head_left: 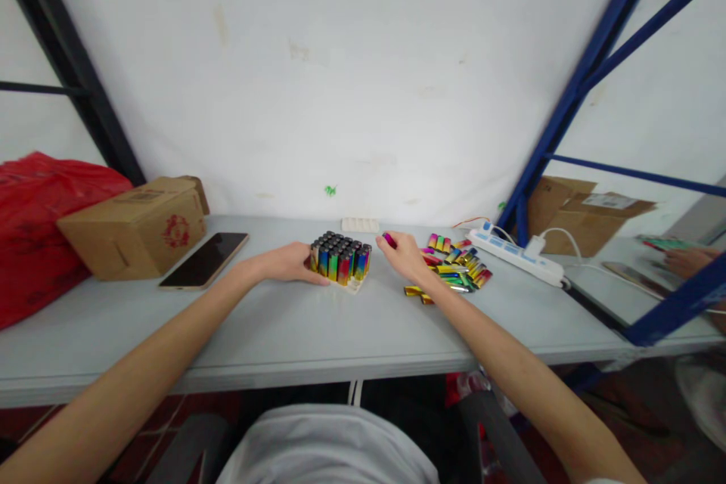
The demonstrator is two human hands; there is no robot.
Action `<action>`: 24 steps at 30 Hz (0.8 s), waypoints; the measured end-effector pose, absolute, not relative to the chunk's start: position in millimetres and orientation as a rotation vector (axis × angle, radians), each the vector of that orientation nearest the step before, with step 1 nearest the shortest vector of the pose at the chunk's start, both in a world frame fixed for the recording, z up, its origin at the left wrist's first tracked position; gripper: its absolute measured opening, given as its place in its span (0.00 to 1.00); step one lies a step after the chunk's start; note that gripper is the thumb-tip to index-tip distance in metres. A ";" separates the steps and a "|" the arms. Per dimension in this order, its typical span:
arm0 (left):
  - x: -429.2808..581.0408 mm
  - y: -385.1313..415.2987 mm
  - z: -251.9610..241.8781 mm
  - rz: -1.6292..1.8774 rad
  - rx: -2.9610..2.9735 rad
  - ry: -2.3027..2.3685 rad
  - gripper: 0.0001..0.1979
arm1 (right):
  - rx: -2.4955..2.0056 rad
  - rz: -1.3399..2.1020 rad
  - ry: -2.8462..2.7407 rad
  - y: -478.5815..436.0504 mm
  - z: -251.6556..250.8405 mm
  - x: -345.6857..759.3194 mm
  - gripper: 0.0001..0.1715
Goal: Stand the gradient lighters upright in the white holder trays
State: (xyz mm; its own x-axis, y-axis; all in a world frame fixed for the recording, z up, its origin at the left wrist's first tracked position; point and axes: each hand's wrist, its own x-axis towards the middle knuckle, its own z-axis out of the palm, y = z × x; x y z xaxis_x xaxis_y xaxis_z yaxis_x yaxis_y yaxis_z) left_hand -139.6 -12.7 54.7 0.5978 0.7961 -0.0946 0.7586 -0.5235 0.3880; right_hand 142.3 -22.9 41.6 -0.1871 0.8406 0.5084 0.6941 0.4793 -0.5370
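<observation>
A tight block of small shiny rainbow-coloured tubes (340,257) with black tops stands upright in a pale tray (353,287). They resemble lighter bodies, but I cannot tell their exact kind. My left hand (293,263) grips the block's left side, its thumb along the front near the tray. Just right of the block, my right hand (404,253) pinches a shiny purple tube (389,240), most of it hidden by the fingers. A loose pile of similar metallic tubes (454,269) lies on the table beyond my right wrist.
Against the wall sits another pale tray (360,224). A tablet (205,261), a cardboard box (136,227) and a red bag (51,227) are on the left. To the right are a white power strip (516,253), a blue frame (567,106) and another person's hand (689,261).
</observation>
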 end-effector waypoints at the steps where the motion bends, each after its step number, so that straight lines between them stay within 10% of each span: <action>1: -139.5 -12.9 54.8 0.133 2.433 1.241 0.26 | -1.277 0.230 -1.936 -22.4 41.7 142.9 0.22; 24: -140.8 -11.7 53.2 0.085 2.426 1.260 0.29 | -0.830 0.463 -2.235 -46.3 58.8 140.4 0.18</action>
